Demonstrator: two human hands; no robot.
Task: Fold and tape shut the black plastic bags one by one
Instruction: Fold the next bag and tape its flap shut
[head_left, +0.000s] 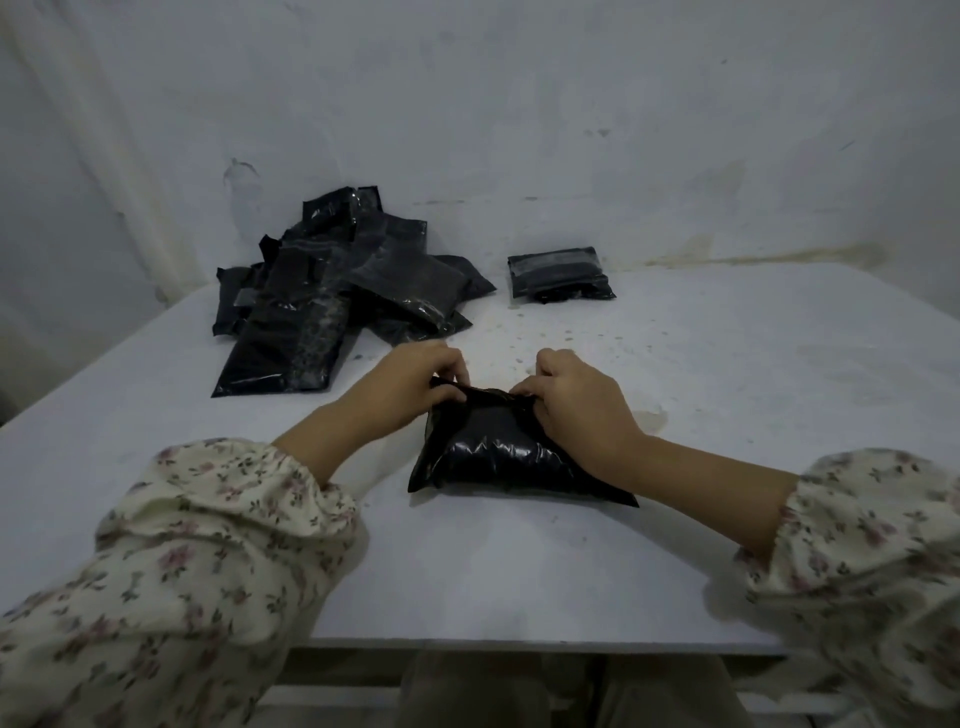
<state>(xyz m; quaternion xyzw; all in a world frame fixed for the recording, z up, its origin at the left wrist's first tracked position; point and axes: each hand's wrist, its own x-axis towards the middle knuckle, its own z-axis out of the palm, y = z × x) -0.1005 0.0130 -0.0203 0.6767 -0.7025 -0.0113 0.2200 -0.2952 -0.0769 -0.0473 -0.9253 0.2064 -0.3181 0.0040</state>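
A filled black bag (498, 452) is laid flat on the table (727, 389), near the front edge and directly before the person, so that both arms can reach its far end. That far end, the loose top, is pinched at its two corners. The left grip (415, 382) is closed on the left corner between thumb and curled fingers. The right grip (576, 400) is closed on the right corner in the same way, with its wrist passing over the bag's right side. The corners are held apart, it is judged, so that the top is kept taut and a straight fold can be turned over the bulging contents. The bulk is left on the table so that its weight is not carried by the fingers.

A heap of bags (322, 291) is piled at the far left, several with long unfolded tops; these are taken to be waiting. One short bag (558, 273) is set apart at the far right with a pale band across its top. It is judged to be finished and kept separate so that done and undone are not mixed. No tape roll can be made out.
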